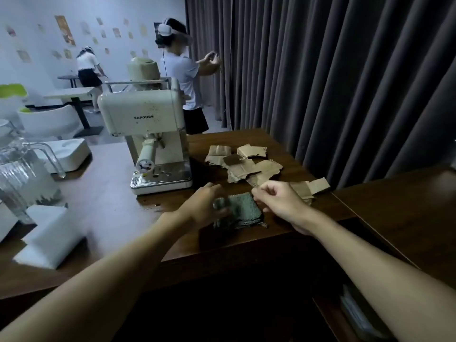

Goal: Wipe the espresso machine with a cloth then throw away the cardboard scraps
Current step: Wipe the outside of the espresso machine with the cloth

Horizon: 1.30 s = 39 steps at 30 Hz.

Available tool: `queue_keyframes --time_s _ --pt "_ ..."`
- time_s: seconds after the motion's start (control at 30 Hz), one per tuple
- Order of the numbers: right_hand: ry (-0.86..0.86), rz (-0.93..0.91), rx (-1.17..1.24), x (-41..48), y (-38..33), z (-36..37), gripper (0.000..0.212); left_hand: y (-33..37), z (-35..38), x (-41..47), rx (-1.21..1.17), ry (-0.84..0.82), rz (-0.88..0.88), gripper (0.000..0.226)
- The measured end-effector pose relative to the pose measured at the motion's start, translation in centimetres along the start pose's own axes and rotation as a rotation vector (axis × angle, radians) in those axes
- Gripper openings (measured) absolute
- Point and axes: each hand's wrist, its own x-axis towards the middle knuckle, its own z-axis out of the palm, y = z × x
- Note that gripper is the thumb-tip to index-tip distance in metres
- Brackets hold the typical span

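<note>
Cloth (238, 211), grey-green and folded roughly square, lies on the dark wooden tabletop (111, 193) close to its near edge, between the two hands. The left hand (204, 206) rests on the cloth's left side, its fingers curled round a bunched-up part, though blur softens the detail. The right hand (278, 201) sits at the cloth's far right corner with fingers curled inward; whether they pinch the cloth I cannot tell. To the near left lie white foam blocks (49, 240) and a clear glass jug (22, 174). Just beyond the right hand, torn brown cardboard scraps (246, 166) are strewn in a loose heap. Left of them, beyond the left hand, stands the cream espresso machine (148, 124), upright, its handle pointing toward the camera. A white box (66, 154) sits further left. Behind hangs a dark curtain (345, 70), and two people in headsets (182, 77) stand by a pale wall.
</note>
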Motion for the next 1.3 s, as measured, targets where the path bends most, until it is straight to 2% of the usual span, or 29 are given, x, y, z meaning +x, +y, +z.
queue_keyframes --time_s 0.1,0.2,0.3,0.37,0.53,0.6,0.7,0.77,0.87,0.93,1.0,1.07,1.13,1.23,1.3 --pt "-0.016 -0.030 -0.135 1.1 1.3 1.8 0.019 -1.3 0.7 -0.1 0.028 0.011 -0.046 0.059" --pt "-0.069 0.034 -0.262 2.2 2.6 3.3 0.041 -2.1 1.3 -0.1 0.071 0.002 -0.064 0.070" --pt "-0.022 0.037 -0.369 3.2 3.3 4.0 0.061 -2.6 1.4 0.1 0.054 0.003 -0.081 0.060" --pt "0.001 0.063 -0.345 3.8 3.6 4.1 0.072 -2.7 1.5 0.3 0.012 0.024 -0.071 0.048" --pt "0.040 0.094 -0.356 4.6 3.7 4.8 0.094 -2.6 1.5 0.9 -0.238 0.075 0.044 0.036" --pt "0.038 0.134 -0.445 5.1 3.6 4.9 0.085 -2.5 1.4 1.1 -0.295 0.113 0.081 0.036" --pt "0.027 0.145 -0.619 5.3 3.0 4.9 0.038 -2.1 0.6 1.5 -0.343 0.180 0.123 0.041" --pt "0.018 0.110 -0.612 5.0 2.0 4.9 0.018 -1.7 -0.3 1.7 -0.378 0.197 0.148 0.044" --pt "0.052 0.053 -0.213 4.2 -0.1 3.9 0.018 -1.2 -2.3 2.0 -0.447 0.230 0.141 0.052" --pt "0.067 0.080 0.076 3.8 -1.9 2.7 0.029 -0.7 -3.9 2.2 -0.529 0.250 0.097 0.059" --pt "0.050 0.071 0.260 3.7 -3.4 1.4 0.042 0.0 -5.6 2.5 -0.578 0.290 0.052 0.061" --pt "0.032 0.020 0.312 3.7 -5.1 0.3 0.044 0.6 -7.3 2.7 -0.607 0.344 0.044 0.052" --pt "0.040 -0.057 0.273 3.9 -6.7 -0.6 0.032 1.2 -9.0 2.9 -0.592 0.381 0.069 0.040" --pt "0.121 -0.204 0.182 4.4 -8.7 -1.4 0.018 1.7 -11.4 3.1 -0.655 0.359 0.103 0.014" --pt "0.126 -0.281 0.131 4.9 -9.8 -1.6 0.021 1.8 -12.9 3.3 -0.717 0.346 0.114 0.011"
